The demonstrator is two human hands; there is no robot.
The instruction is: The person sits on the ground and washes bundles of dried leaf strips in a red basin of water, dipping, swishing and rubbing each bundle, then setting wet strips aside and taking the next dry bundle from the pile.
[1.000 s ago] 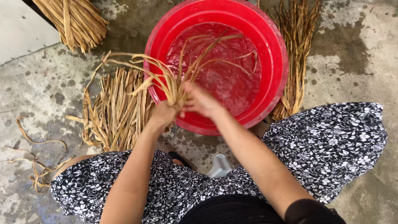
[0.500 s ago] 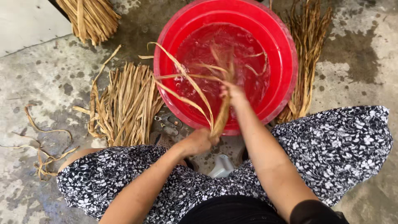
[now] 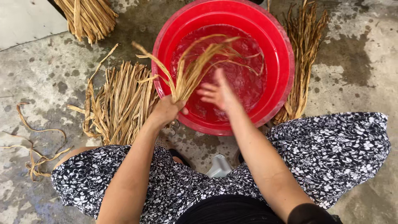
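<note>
My left hand (image 3: 166, 110) grips the base of a small bundle of dried straw-coloured strands (image 3: 195, 68) at the near rim of a red basin (image 3: 284, 62) that holds water. The strands fan upward and to the right over the water. My right hand (image 3: 217, 93) hovers over the basin just right of the bundle, fingers spread, holding nothing.
A pile of the same dried strands (image 3: 120, 101) lies on the wet concrete left of the basin. Another bunch (image 3: 302, 58) lies along the basin's right side, and a third (image 3: 85, 16) at the top left. Loose strands (image 3: 33, 145) curl at the far left. A small grey object (image 3: 219, 166) sits between my knees.
My left hand has risen from near my lap to the basin's near rim with the bundle, which now points up over the water. My right hand has let go and opened.
</note>
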